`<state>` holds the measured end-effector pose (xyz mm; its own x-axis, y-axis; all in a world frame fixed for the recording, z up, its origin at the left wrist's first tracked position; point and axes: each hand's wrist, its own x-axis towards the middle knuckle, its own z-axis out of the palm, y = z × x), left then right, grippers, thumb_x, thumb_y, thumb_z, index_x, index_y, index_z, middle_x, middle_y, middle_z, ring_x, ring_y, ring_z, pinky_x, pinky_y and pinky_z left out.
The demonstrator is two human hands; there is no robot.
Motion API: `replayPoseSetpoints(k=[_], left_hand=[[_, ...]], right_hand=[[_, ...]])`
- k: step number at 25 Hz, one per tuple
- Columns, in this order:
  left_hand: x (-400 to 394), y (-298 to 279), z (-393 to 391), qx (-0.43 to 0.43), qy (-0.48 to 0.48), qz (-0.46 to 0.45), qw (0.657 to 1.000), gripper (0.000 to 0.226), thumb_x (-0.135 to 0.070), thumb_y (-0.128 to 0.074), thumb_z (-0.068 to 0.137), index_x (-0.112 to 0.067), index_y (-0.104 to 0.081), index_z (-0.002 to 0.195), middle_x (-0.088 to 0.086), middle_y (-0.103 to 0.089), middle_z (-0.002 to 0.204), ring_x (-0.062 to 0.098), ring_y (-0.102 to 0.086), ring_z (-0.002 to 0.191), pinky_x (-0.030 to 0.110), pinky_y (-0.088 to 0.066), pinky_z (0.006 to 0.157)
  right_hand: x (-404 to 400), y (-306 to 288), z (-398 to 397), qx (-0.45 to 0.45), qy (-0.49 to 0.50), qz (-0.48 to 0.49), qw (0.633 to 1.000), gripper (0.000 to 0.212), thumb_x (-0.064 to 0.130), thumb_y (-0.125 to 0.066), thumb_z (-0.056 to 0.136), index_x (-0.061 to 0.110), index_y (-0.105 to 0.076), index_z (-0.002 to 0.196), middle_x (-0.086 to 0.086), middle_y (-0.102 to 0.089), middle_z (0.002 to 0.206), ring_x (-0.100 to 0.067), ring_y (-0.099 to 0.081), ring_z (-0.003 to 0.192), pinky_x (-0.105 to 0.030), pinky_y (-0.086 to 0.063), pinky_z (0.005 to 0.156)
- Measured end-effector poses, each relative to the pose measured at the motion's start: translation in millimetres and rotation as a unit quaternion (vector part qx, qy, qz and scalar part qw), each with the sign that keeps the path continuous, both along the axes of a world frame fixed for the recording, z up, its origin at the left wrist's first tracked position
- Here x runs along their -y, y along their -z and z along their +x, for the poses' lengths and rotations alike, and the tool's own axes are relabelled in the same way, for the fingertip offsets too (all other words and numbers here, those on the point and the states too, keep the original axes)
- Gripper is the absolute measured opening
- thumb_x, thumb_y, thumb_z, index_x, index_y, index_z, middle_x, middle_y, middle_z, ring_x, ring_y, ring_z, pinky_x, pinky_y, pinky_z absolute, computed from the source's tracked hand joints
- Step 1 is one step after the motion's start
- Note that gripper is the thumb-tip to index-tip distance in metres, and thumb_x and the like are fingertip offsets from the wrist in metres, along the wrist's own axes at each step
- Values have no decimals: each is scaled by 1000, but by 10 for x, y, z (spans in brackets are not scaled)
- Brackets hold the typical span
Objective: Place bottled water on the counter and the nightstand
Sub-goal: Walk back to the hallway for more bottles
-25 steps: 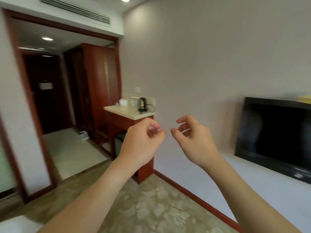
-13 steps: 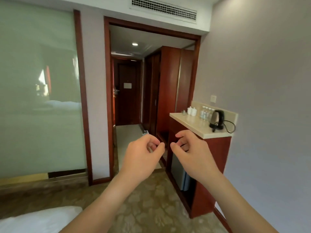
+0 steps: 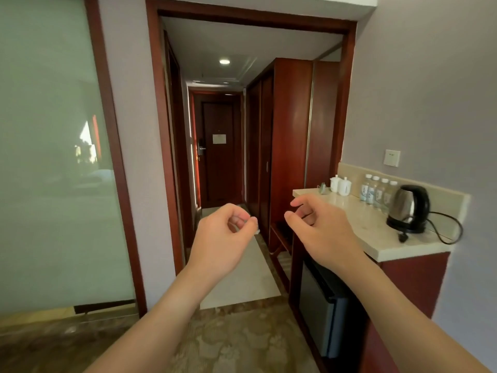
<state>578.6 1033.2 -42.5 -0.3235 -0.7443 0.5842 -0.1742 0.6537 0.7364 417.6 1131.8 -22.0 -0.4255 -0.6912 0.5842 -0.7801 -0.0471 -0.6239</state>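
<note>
Several clear water bottles [image 3: 377, 192] with white caps stand in a row against the backsplash of the beige stone counter [image 3: 357, 224], on my right. My left hand [image 3: 223, 238] hangs in mid-air before the doorway, fingers curled shut on nothing. My right hand [image 3: 320, 230] floats just left of the counter's near corner, fingers loosely bent and apart, holding nothing. Neither hand touches the counter or the bottles. No nightstand is in view.
A black and steel kettle [image 3: 408, 208] with a trailing cord sits at the counter's near end, two white cups [image 3: 340, 184] at the far end. A mini fridge [image 3: 320, 305] fills the cabinet below. A wooden wardrobe [image 3: 285, 144], a corridor to a door [image 3: 217, 146], frosted glass [image 3: 53, 157] on the left.
The view has swung left from the TV wall and moved closer to the counter, which now sits near on the right. Both hands stay raised and empty, now a little farther apart.
</note>
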Motion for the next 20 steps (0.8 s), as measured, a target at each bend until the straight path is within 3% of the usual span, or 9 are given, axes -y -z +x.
replayPoseSetpoints(k=[3, 7, 13, 20], left_hand=[[847, -119, -590, 4, -23, -10, 1000, 6, -32, -67, 89, -30, -67, 84, -7, -65, 72, 9, -62, 69, 26, -55, 68], [2034, -280, -1131, 8, -64, -4, 998, 3, -35, -67, 87, -32, -67, 87, -8, -67, 76, 7, -63, 73, 28, -58, 70], [3899, -55, -1929, 10, -87, 13, 996, 4, -34, -69, 86, -31, -67, 87, -8, -67, 76, 6, -61, 72, 23, -53, 66], [6532, -80, -3077, 4, -54, 19, 998, 5, -32, -71, 86, -32, -66, 84, -10, -66, 74, 0, -58, 65, 14, -44, 62]], right_hand=[[971, -72, -646, 8, -30, -3, 1000, 23, 35, -64, 93, 24, -63, 113, 13, -64, 81, -6, -63, 73, -30, -57, 72], [2317, -208, -1242, 22, -69, 3, 997, 20, 37, -64, 92, 28, -62, 109, 12, -65, 81, -4, -63, 72, -27, -55, 70], [4279, 16, -1980, 22, -97, 30, 995, 17, 38, -65, 90, 32, -63, 106, 10, -67, 81, -8, -65, 71, -37, -59, 73], [6826, -108, -3066, 11, -77, 40, 996, 14, 36, -66, 89, 32, -64, 102, 9, -67, 79, -8, -63, 69, -38, -57, 74]])
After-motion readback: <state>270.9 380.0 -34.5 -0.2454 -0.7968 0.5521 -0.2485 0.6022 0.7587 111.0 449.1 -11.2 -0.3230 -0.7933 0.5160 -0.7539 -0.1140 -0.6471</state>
